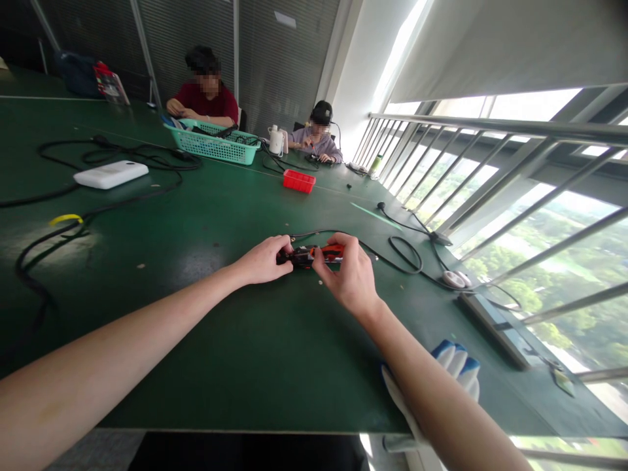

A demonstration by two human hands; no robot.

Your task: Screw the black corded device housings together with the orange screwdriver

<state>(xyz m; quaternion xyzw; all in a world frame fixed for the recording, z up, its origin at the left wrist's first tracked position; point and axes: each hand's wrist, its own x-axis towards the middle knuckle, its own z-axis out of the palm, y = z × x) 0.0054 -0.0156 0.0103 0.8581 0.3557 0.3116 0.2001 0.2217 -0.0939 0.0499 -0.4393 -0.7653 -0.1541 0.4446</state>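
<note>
My left hand (263, 260) pinches one end of a small black device (298, 256) low over the green table, thumb and fingers closed on it. At the device's other end, my right hand (350, 275) is closed around an orange-and-black handled tool (330, 252). The tool lies nearly level and meets or overlaps the device; its exact kind is partly hidden by my fingers. A thin black cable (377, 252) runs behind both hands to the right. Under my right forearm lies a white-and-blue work glove (456, 363).
Ahead stand a red bin (299, 181) and a turquoise basket (216, 144). A white box (111, 174) and black cables lie left. Two people sit at the far side. A metal railing (490, 127) runs along the right, near a dark flat case (493, 330).
</note>
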